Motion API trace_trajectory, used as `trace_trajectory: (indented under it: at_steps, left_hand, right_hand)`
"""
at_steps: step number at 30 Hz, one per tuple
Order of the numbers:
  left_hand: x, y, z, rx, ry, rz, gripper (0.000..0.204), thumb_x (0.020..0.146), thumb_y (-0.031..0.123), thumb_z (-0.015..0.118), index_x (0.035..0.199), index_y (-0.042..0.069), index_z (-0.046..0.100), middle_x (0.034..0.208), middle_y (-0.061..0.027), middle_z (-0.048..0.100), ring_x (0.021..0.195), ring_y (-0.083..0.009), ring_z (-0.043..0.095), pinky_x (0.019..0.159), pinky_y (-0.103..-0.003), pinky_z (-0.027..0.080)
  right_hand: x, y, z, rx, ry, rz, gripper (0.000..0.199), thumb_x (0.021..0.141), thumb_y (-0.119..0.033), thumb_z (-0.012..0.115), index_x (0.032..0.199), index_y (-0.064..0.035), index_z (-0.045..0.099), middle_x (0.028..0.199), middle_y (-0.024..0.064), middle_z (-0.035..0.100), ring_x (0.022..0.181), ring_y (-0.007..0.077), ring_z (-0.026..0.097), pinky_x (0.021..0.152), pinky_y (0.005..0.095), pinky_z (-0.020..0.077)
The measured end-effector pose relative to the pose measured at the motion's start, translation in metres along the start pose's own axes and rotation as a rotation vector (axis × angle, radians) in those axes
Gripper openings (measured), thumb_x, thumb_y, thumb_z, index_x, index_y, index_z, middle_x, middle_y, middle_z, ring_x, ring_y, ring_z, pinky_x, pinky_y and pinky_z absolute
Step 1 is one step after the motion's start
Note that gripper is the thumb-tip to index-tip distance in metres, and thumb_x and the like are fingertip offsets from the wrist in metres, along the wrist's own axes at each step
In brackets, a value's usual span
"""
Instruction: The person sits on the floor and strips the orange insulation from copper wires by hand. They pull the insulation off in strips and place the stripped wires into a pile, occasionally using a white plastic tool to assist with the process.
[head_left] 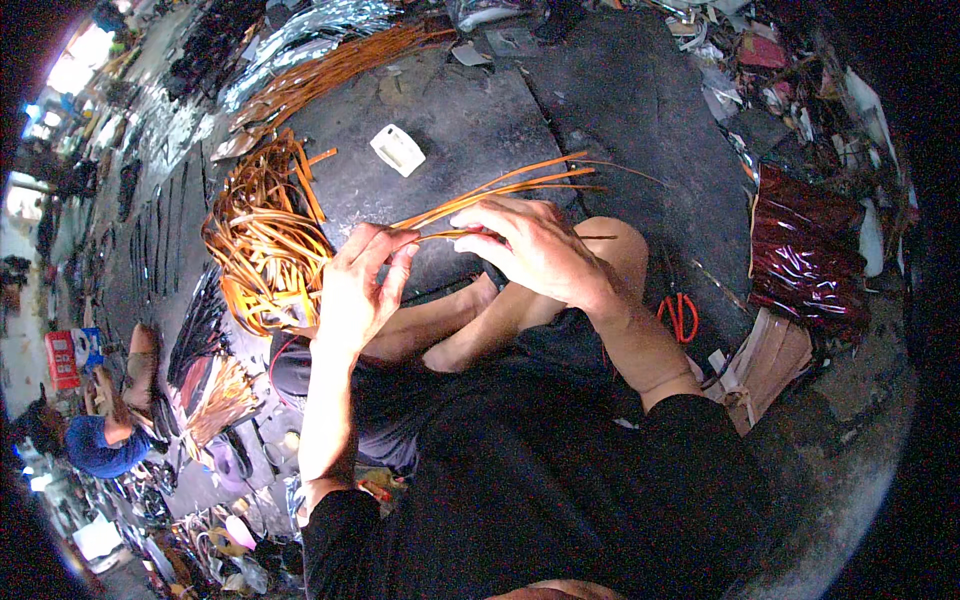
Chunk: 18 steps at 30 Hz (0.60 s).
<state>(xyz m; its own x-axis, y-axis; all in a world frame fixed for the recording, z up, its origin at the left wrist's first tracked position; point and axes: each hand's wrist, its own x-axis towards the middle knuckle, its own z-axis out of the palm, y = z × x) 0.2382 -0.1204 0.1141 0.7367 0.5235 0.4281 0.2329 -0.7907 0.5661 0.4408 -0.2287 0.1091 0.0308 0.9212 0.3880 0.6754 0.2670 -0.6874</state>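
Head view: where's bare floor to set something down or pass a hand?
Bare dark floor lies beyond the right hand, past the orange strips, right of the small white block. Crowded: the orange strip pile by the left hand, the dark red foil bundle, and the scissors.

Glossy orange strips (pixel 262 240), perhaps plastic; rough dark floor (pixel 600 90)

Both forearms are reaching forward from black sleeves, meeting above the folded bare knees. The left hand (pixel 358 290) is standing upright, fingers curled and pinching at the tips. The right hand (pixel 535 248) is lying palm-down, fingers pointing left, its grip closing near the left fingertips.
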Motion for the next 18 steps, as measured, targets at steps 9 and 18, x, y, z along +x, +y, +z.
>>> trace_trajectory:
  at_steps: [9,18]
  left_hand:
    - [0.003,0.010,0.020,-0.102,-0.011,0.026,0.012,0.084,0.008,0.069,0.095,0.004,0.068,0.080,-0.0103,0.064,0.072,-0.0216,0.062,0.065,-0.031,0.049]
    - [0.005,0.021,0.025,-0.039,-0.125,0.069,0.015,0.080,0.004,0.064,0.095,0.002,0.063,0.085,-0.0138,0.063,0.078,-0.0294,0.063,0.071,-0.037,0.050]
  right_hand:
    - [-0.003,-0.002,0.002,-0.045,0.007,-0.093,0.008,0.088,-0.012,0.059,0.089,-0.0049,0.056,0.082,0.0128,0.059,0.079,0.0329,0.061,0.069,0.0415,0.0473]
    - [-0.020,0.006,0.009,0.069,0.018,-0.002,0.012,0.081,-0.008,0.063,0.085,-0.0067,0.052,0.078,0.0100,0.057,0.071,0.0289,0.059,0.063,0.0397,0.0459]
